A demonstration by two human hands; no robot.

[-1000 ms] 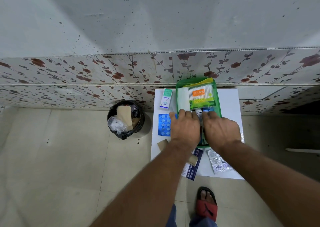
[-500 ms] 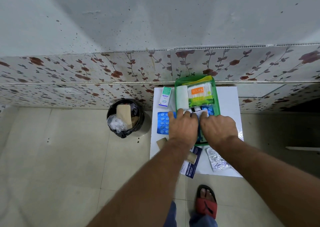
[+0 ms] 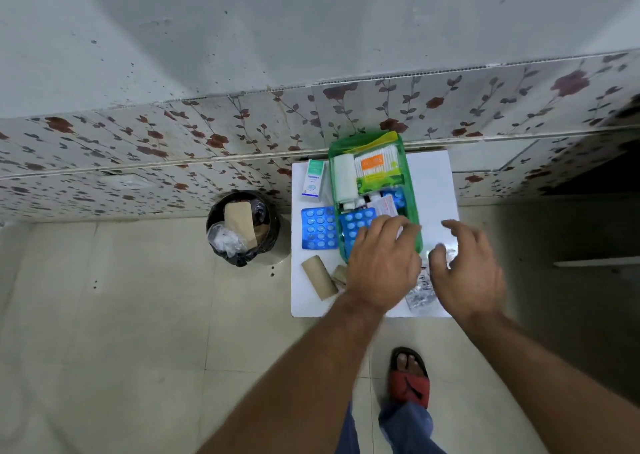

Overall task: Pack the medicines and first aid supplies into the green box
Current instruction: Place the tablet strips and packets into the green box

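The green box (image 3: 411, 190) stands open on a small white table (image 3: 436, 190). Inside lie a white bandage roll (image 3: 344, 179), a cotton bud pack (image 3: 377, 167), small bottles and a blue blister strip (image 3: 356, 223). My left hand (image 3: 382, 263) hovers over the box's near end, fingers apart, holding nothing. My right hand (image 3: 465, 270) hangs open to the right of the box, above a silver blister strip (image 3: 420, 294). Outside the box lie another blue blister strip (image 3: 318, 228), a white-green carton (image 3: 313, 178) and a brown bandage roll (image 3: 318, 277).
A black bin (image 3: 242, 228) full of rubbish stands left of the table on the tiled floor. A flowered tile wall (image 3: 207, 141) runs right behind the table. My foot in a red sandal (image 3: 410, 377) is below the table's near edge.
Both hands have pulled back out of the box toward me. The right hand has swung out to the right of the box and opened; a blue blister strip now lies uncovered in the box.
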